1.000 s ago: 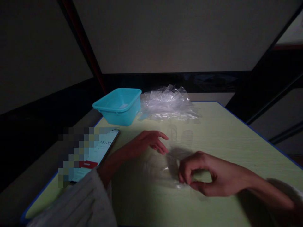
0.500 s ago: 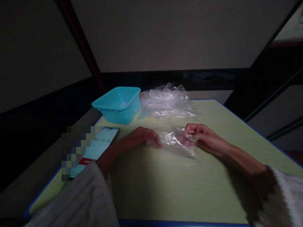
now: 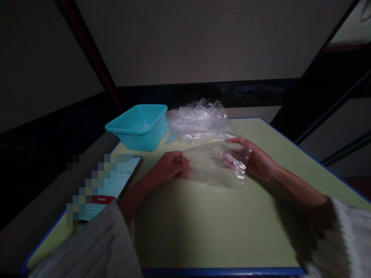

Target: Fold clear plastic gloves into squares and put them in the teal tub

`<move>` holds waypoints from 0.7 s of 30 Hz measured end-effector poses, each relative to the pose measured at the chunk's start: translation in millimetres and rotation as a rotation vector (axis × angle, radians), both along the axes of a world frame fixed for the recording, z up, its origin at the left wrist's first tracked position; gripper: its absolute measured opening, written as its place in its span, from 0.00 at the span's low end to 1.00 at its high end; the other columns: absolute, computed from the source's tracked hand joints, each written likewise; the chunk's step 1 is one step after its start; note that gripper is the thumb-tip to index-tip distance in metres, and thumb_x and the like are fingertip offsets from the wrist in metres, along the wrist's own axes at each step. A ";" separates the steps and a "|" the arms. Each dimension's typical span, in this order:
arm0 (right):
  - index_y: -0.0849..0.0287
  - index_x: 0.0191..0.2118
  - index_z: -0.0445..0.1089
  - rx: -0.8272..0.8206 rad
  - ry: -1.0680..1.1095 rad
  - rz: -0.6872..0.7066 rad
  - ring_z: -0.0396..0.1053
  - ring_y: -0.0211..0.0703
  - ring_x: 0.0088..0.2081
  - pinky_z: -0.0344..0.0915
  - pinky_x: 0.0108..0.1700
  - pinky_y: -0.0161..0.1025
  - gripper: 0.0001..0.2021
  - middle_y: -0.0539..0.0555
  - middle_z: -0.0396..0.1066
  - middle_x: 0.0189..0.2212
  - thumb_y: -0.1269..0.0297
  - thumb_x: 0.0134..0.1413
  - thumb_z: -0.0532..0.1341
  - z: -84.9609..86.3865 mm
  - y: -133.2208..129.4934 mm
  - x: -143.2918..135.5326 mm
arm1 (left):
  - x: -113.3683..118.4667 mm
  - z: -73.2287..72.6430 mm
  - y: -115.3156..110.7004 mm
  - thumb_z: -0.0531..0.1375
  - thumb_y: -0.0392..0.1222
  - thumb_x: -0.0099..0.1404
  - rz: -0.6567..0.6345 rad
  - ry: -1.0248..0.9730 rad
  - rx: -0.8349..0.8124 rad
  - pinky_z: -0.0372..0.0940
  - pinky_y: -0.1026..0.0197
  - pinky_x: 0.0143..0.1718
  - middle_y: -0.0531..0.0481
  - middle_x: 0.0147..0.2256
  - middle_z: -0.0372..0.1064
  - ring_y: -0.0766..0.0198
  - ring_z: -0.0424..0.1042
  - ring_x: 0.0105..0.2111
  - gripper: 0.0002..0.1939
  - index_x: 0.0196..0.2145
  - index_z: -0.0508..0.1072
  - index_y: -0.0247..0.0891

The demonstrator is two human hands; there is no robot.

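A clear plastic bag (image 3: pixel 208 162) is stretched between my two hands, just above the table. My left hand (image 3: pixel 175 164) is closed on its left edge, with thumb and fingers pinched together. At the crumpled right end is my right hand (image 3: pixel 249 156), its fingers apart. One finger stretches along the bag's upper edge; other fingers show through the film. Whether those fingers are inside the bag or behind it I cannot tell.
Behind the hands lies a pile of clear plastic bags (image 3: pixel 203 119). A turquoise basin (image 3: pixel 145 139) stands left of it, with a small pale item inside. A phone (image 3: pixel 116 185) with a lit timer lies near my left forearm. The yellowish table (image 3: pixel 220 231) has a blue edge.
My right hand has gone from pinching the bag's right end to spread fingers. The bag is flatter and more spread out. The view has shifted slightly.
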State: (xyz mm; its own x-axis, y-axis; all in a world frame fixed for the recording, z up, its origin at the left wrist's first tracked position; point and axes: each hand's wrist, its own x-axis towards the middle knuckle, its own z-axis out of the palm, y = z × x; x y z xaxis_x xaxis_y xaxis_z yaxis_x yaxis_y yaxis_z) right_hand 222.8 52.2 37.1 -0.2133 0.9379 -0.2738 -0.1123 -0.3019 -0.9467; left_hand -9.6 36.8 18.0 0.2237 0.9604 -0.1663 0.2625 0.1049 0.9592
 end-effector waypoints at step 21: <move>0.62 0.58 0.47 0.018 -0.372 0.044 0.71 0.37 0.24 0.70 0.26 0.30 0.30 0.52 0.72 0.25 0.72 0.51 0.61 8.0 -5.7 12.8 | 10.0 -1.2 -2.3 0.54 0.28 0.57 0.245 0.040 -0.052 0.62 0.70 0.19 0.56 0.15 0.68 0.66 0.72 0.18 0.09 0.22 0.61 0.36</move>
State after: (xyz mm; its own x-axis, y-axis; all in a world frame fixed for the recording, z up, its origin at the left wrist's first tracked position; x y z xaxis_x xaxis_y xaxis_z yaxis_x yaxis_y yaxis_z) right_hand 235.6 46.5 45.1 -0.1428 0.9353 -0.3237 0.2529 -0.2817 -0.9256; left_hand 0.5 34.6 16.7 -0.0228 0.9750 -0.2212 0.2609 0.2194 0.9401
